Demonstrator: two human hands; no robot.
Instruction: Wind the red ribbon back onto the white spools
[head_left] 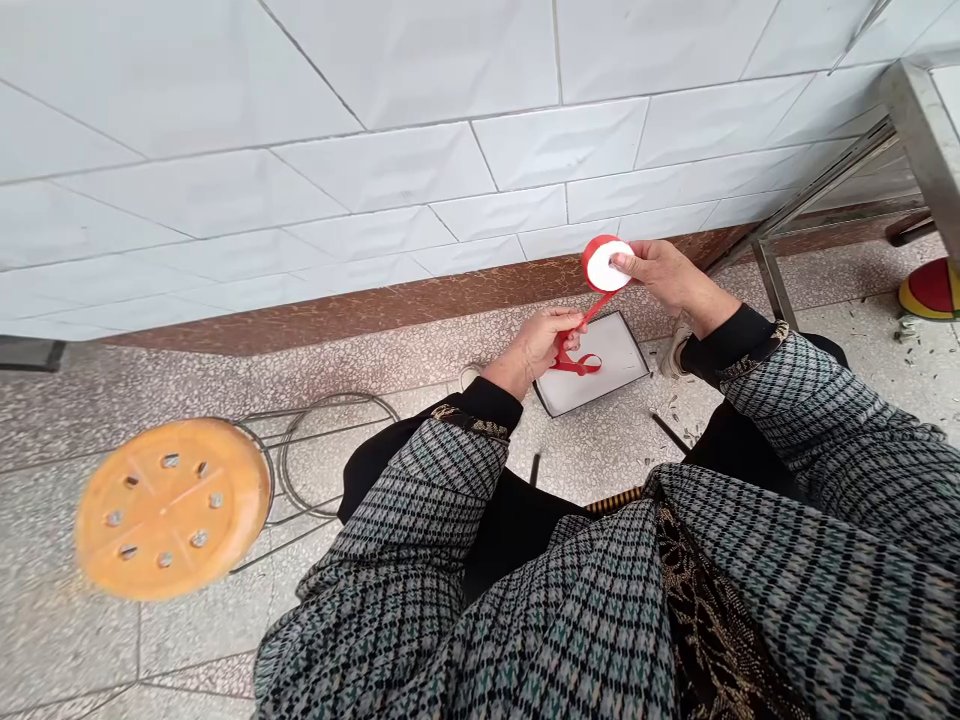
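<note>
At your far left is an orange round stool point(169, 512), its metal frame point(283, 470) reaching toward your left sleeve, so that side looks tight at floor level. Your left hand point(541, 340) is closed in a pinch on the red ribbon point(577, 367), whose loose end curls in front of the white, dark-edged panel point(615, 355) on the floor. A short run of ribbon slants up rightward to the ribbon roll point(600, 266), held in the air before the tiled wall point(405, 170). Your right hand point(667, 275) grips the roll's right side, thumb on the white face, fingers mostly hidden behind. Expect the roll to be light and fairly firm, the ribbon limp, perhaps slippery (and quick to twist); hold the roll by its rim or faces, the strip flat. Open room lies mainly upward and leftward, short of the wall; on the right, mind the hard edges of the steel frame point(919, 150).
</note>
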